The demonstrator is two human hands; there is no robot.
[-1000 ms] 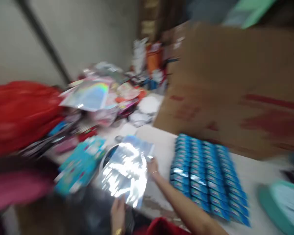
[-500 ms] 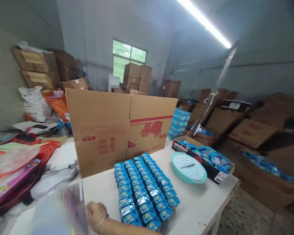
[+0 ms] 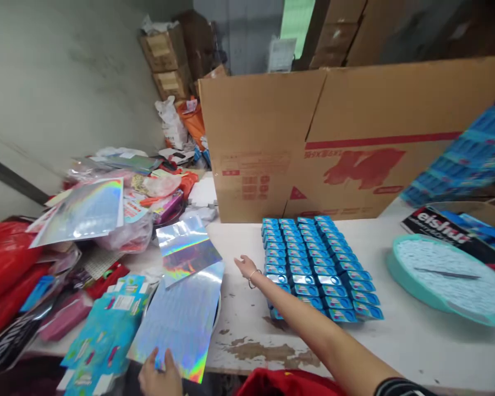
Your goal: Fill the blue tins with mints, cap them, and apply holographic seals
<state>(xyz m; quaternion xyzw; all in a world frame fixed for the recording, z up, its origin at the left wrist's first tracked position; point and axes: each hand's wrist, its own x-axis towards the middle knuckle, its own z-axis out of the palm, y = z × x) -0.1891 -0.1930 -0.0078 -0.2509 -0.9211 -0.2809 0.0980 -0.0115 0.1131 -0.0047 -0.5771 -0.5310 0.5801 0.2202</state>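
Observation:
My left hand [image 3: 161,375] lies at the lower edge of a shiny holographic sheet [image 3: 181,319], thumb and fingers apart, a small bit of blue showing between them. A smaller holographic piece [image 3: 190,250] overlaps the top of that sheet. Over the white table, my right hand [image 3: 246,267] reaches out with fingers extended and nothing in them, a bracelet at its wrist. Just right of it stand rows of small blue boxes [image 3: 299,256], several deep, partly covered by my forearm. Flattened blue-green printed cartons [image 3: 111,330] lie left of the sheet.
A big cardboard box [image 3: 264,126] stands behind the rows. To the right are a turquoise basin [image 3: 421,297] of pale small pieces with tweezers [image 3: 447,273] on top, and a black-sided carton [image 3: 437,225]. Bags and another silvery sheet [image 3: 86,212] clutter the left.
My view has swung left and down. My right hand now stretches farther over the table beside the boxes. The blurred sheet at lower left now shows clearly, with my left hand at it.

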